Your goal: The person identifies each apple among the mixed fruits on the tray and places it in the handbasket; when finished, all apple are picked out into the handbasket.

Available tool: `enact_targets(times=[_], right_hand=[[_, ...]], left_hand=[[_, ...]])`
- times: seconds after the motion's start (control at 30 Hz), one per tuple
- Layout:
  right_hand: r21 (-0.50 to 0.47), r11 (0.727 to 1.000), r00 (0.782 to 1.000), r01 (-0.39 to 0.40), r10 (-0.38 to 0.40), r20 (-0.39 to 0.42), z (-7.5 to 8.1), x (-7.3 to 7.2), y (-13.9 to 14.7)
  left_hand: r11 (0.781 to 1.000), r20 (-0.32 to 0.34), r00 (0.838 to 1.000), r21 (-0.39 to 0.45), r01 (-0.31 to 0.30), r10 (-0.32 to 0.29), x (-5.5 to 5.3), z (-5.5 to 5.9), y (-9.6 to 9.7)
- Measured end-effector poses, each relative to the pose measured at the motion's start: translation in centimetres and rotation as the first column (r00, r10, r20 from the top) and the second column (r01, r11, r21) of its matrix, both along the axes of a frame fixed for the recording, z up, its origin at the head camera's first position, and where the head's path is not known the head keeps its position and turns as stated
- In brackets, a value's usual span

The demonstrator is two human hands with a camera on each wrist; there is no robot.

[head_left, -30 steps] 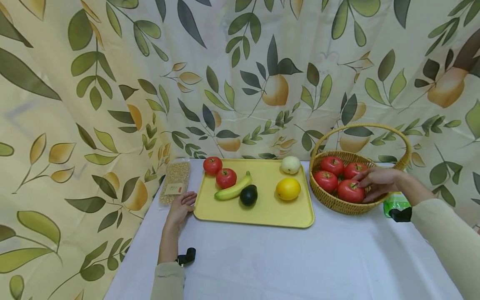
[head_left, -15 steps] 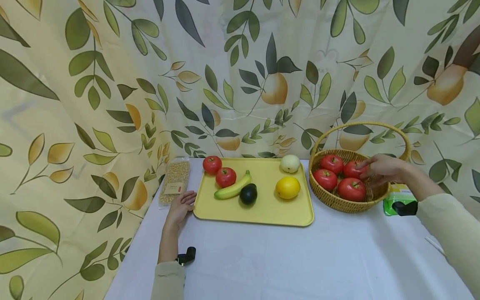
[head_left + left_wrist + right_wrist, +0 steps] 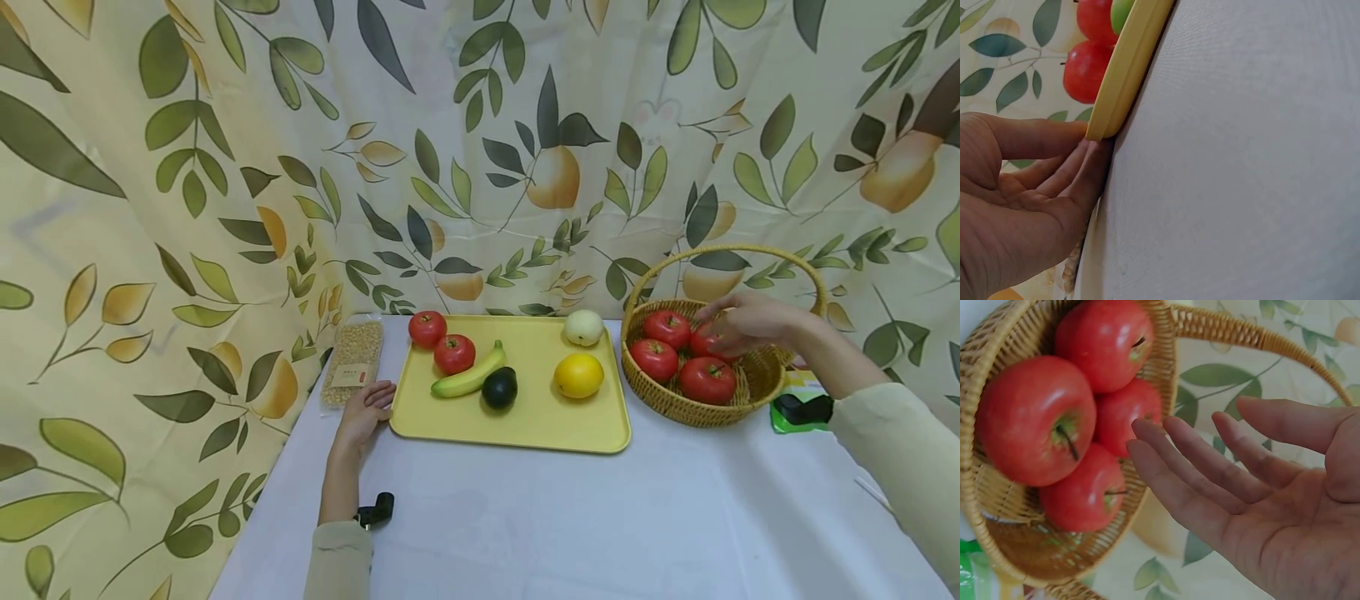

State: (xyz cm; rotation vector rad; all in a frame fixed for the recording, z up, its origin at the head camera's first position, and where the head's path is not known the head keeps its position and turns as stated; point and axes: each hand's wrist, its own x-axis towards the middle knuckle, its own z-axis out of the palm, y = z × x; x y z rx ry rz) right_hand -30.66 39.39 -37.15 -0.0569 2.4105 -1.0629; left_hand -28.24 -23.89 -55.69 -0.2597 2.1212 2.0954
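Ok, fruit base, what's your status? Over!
Left grip touching tray. Right grip holding nothing, over basket. Four apples inside. Handle arches nearby, might get in the way.

Looks like small recording booth, curtained off; whether inside home, lab or studio, cannot tell. Leaf-print curtain (image 3: 540, 250) rises along far edge and left edge of surface (image 3: 570, 525), screening room beyond. White cloth (image 3: 450, 554) covers surface. Kitchen-like goods laid out: tray (image 3: 543, 425) with fruit (image 3: 578, 376) at middle of far edge, basket (image 3: 675, 411) of apples (image 3: 707, 381) farther right, grain bag (image 3: 352, 346) at far left corner. Black wrist cameras (image 3: 802, 410) suggest staged setup over everyday kitchen.
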Motion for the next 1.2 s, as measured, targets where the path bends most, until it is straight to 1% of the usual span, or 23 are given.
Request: enact_targets(times=[0.07,0.37,0.57,0.83,1.07,1.2], right_hand=[[0.008,1.0,1.0,-0.02,0.02,-0.007,0.3,0.0,-0.4],[0.006,0.998,0.997,-0.055,0.055,-0.047,1.6,0.2,-3.0],[0.0,0.995,0.995,-0.095,0.095,-0.041,2.2,0.3,-5.0],[-0.052,0.991,0.991,-0.125,0.122,-0.058,2.3,-0.5,-7.4],[-0.116,0.987,0.993,-0.114,0.111,-0.033,2.0,-0.9,-9.7],[-0.129,0.983,0.991,-0.131,0.129,-0.028,1.7,-1.2,-11.1]], left_hand=[[1.0,0.0,1.0,-0.002,-0.001,0.001,-0.1,0.0,0.0],[1.0,-0.017,1.0,-0.005,0.001,-0.001,-0.2,0.2,-0.1],[1.0,-0.017,1.0,-0.008,0.005,-0.005,-0.1,0.3,-0.1],[1.0,-0.014,1.0,-0.007,-0.001,0.001,-0.1,0.2,-0.1],[1.0,-0.025,1.0,-0.006,-0.004,0.004,-0.1,0.0,0.1],[1.0,-0.024,1.0,-0.011,-0.006,0.006,0.0,-0.2,0.1]])
